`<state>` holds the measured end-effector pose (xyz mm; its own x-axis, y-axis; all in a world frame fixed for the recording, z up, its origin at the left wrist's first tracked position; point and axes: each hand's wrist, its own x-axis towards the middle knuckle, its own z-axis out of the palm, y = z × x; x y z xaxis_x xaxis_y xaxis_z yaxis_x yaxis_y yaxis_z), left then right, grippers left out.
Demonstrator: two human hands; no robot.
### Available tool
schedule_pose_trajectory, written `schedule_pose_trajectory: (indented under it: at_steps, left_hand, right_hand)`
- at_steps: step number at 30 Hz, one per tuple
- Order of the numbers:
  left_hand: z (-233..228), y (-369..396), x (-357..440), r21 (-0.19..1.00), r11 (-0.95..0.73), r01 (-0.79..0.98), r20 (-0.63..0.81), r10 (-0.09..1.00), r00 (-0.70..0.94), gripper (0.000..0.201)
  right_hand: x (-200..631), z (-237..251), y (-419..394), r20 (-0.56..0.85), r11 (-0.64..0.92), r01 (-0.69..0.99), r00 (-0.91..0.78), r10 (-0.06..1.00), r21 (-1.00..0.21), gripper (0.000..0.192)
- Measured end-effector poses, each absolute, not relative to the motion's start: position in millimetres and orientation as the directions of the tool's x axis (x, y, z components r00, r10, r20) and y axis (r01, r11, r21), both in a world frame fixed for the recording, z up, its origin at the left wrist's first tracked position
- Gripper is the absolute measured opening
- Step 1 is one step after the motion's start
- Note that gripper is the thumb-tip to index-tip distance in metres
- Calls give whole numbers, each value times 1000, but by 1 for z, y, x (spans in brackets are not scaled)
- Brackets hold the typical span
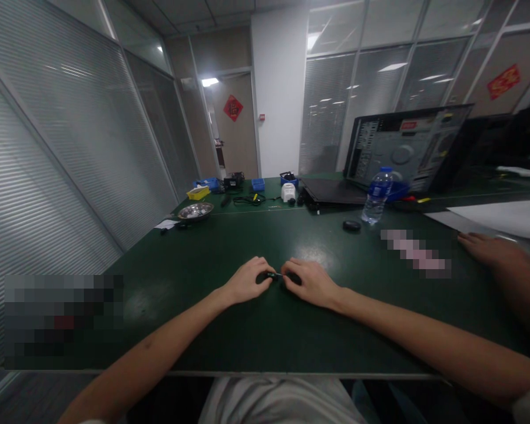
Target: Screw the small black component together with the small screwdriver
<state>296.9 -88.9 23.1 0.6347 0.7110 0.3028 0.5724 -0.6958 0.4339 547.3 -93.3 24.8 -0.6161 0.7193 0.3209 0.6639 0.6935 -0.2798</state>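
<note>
A dark green surface fills the lower view. Along its left edge runs a glass partition with pale horizontal blinds. Beyond the far edge stand a beige door bearing a red diamond sign, a plain white pillar and tall glazed panels streaked with reflected light. Past the far right corner, another red sign hangs. The ceiling is grey; the floor, below the near left corner, looks dark grey, perhaps carpeted.
</note>
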Motion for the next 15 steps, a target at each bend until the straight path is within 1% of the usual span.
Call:
schedule_pose_trajectory:
  at_steps: [3,8,15]
  left_hand:
    - [25,-91,299,444,-685,578,310,723,617,20]
    - [28,-91,299,499,-655,568,310,747,588,19]
    - [28,-89,296,564,-634,529,293,753,589,22]
  right_hand:
    - [546,24,-93,323,696,663,-618,717,-276,13]
    - [545,23,-93,330,685,673,-602,727,-279,10]
    - [545,23,-93,317,688,666,-612,725,-287,7]
